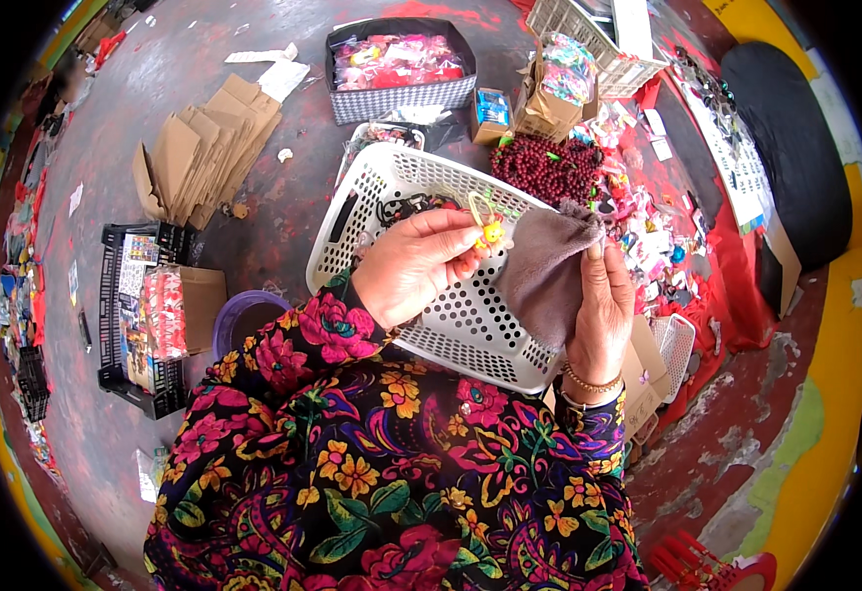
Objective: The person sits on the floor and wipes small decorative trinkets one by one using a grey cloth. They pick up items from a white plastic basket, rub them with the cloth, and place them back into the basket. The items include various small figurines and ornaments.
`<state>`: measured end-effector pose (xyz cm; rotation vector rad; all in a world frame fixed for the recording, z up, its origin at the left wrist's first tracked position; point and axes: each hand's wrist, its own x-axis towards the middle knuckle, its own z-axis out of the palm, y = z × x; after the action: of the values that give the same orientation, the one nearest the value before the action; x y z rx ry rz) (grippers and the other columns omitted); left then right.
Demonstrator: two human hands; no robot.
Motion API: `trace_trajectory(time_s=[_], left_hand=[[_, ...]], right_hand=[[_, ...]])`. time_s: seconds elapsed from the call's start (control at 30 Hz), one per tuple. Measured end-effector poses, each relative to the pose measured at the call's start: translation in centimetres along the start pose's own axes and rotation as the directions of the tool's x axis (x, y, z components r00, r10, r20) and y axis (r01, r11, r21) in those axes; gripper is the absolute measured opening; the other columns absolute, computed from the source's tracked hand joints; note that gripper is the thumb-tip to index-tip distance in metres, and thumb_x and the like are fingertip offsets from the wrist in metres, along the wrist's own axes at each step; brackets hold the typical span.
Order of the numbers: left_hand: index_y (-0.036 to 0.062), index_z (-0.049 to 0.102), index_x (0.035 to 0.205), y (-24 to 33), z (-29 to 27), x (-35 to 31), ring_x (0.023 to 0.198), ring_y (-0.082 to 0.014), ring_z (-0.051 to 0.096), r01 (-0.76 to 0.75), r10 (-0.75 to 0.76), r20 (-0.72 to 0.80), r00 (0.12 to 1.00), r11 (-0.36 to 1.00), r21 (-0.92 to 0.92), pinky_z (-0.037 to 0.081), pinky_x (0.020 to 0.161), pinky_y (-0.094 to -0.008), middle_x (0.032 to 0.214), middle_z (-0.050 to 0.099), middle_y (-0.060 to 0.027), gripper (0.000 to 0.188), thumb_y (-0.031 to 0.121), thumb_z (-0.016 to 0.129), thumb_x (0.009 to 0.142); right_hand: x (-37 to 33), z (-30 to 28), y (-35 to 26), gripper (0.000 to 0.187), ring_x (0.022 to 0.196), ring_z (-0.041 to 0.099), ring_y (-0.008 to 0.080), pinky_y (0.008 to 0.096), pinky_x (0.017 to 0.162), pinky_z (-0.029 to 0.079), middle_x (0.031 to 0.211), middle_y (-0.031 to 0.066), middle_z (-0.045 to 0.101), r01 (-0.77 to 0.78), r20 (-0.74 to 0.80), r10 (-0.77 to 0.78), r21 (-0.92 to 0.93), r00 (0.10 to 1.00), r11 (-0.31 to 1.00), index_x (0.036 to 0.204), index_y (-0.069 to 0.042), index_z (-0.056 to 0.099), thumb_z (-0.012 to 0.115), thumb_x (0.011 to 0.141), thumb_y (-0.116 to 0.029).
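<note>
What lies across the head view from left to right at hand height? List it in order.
Black crate of packets → purple tub → left hand pinching a small yellow trinket → grey cloth → right hand → red mat strewn with small items.

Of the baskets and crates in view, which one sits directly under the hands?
The white perforated basket, tilted just beneath both hands; the black crate stands off to the left and the checked box farther ahead.

We hold a small yellow trinket [491, 234] in our left hand [413, 264] and a grey cloth [546, 271] in our right hand [600, 313]. Beneath them sits a white perforated basket [470, 325], with a heap of dark red beads [547, 167] just beyond.
</note>
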<state>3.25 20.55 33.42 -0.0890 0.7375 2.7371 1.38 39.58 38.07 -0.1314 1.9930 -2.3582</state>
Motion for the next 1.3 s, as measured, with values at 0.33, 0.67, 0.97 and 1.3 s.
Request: trace_trajectory(time_s=[0.33,0.67,0.97,1.3], left_hand=[[-0.0009,0.054,0.104,-0.5,0.7,-0.7,0.079,-0.0147,0.057,0.144,-0.151,0.055,0.987,0.983,0.11,0.045,0.072,-0.0266,0.089,0.06,-0.0077,0.018,0.006,0.051,0.088],[-0.0023,0.058,0.092,-0.9,0.9,-0.8,0.069,-0.0136,0.058,-0.077,-0.01,0.235,0.972,0.931,0.357,0.048,0.063,-0.0253,0.08,0.061,-0.0077,0.008,0.001,0.056,0.084],[-0.0029,0.058,0.093,-0.6,1.2,-1.1,0.067,-0.0123,0.058,-0.102,0.011,0.194,0.981,0.878,0.467,0.049,0.062,-0.0236,0.08,0.06,-0.0078,0.01,0.002,0.057,0.084],[-0.0026,0.056,0.085,-0.5,1.1,-1.3,0.062,-0.012,0.059,-0.119,-0.004,0.229,0.974,0.846,0.52,0.049,0.059,-0.0239,0.076,0.061,-0.008,0.006,0.003,0.059,0.083]], right_hand=[[0.0,0.2,1.5,0.022,0.083,0.053,0.0131,0.0254,0.073,0.043,0.087,0.0053,0.056,0.23,0.346,-0.103,-0.349,0.932,0.908,0.095,-0.002,0.057,0.067,0.076,-0.005],[-0.9,1.9,0.3,0.008,0.066,0.05,0.0062,0.0201,0.059,0.042,0.073,0.0016,0.055,0.302,0.322,-0.198,-0.313,0.926,0.9,0.09,-0.002,0.051,0.053,0.089,-0.01],[-1.0,1.8,0.6,0.012,0.076,0.049,0.0061,0.0192,0.07,0.04,0.082,0.0004,0.055,-0.17,0.239,0.155,0.046,0.959,0.984,0.094,-0.002,0.052,0.052,0.09,-0.013],[-0.6,0.7,0.2,0.014,0.078,0.052,0.0085,0.0227,0.07,0.043,0.082,0.0029,0.055,0.157,0.453,0.001,-0.31,0.891,0.938,0.097,-0.004,0.049,0.056,0.086,-0.009]])
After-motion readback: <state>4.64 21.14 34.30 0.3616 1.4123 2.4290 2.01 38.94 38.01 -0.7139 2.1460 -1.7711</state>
